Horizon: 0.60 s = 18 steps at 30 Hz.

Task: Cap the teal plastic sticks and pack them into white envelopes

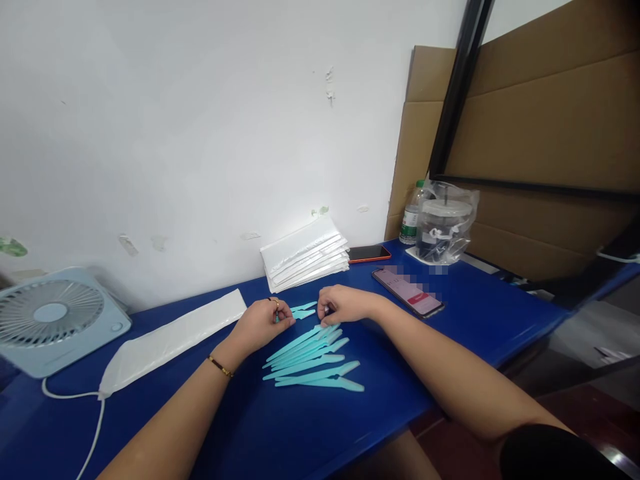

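Note:
Several turquoise eyebrow razors (310, 363) lie fanned out in a loose row on the blue tabletop. Above that row, my left hand (265, 323) is closed, pinching two or so more razors (303, 311) whose ends stick out to the right past the fingertips. My right hand (343, 305) hovers at the upper end of the row with thumb and fingers pressed together. Its fingertips are close to the topmost razors, and whatever they hold, if anything, is hidden.
White padded envelopes (305, 257) are stacked against the wall, and a long white pouch (175, 340) lies left, beside a fan (60, 320) with its cable. To the right are two phones (407, 293), a bottle (411, 217) and a bagged container (445, 227).

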### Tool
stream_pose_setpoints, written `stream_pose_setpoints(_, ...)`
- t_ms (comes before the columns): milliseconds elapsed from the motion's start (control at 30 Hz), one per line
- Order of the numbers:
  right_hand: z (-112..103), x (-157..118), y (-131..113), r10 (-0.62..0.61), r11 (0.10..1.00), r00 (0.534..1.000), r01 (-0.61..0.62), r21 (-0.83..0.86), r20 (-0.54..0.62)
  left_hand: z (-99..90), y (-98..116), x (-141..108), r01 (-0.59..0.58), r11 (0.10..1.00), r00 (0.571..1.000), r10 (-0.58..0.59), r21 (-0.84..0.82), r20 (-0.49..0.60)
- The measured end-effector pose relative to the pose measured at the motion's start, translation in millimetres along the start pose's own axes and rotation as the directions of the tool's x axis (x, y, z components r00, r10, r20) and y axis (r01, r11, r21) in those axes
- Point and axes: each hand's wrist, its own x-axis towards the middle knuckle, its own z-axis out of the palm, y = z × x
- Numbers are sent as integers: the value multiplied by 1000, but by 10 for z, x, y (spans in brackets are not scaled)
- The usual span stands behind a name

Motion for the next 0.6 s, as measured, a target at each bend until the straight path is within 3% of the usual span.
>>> stream_pose_setpoints(133, 42, 24, -42, 19, 1000, 1000, -18, -16, 7, 13, 142, -33, -4, 998, 988, 15, -69, 152)
stream_pose_setpoints(200, 38, 21, -50, 25, 1000, 1000, -25, -15, 13, 34, 166, -37, -4, 998, 985, 16, -64, 174)
stream_pose_setpoints(433, 28, 26, -63, 23, 998, 998, -19, -57, 64, 73, 146, -19, -4, 1000, 988, 5, -2, 152)
stream_pose_setpoints(600, -24, -6, 155, 81, 993, 994, -87, -78, -77, 18, 28, 10, 31, 993, 999, -36, 115, 37)
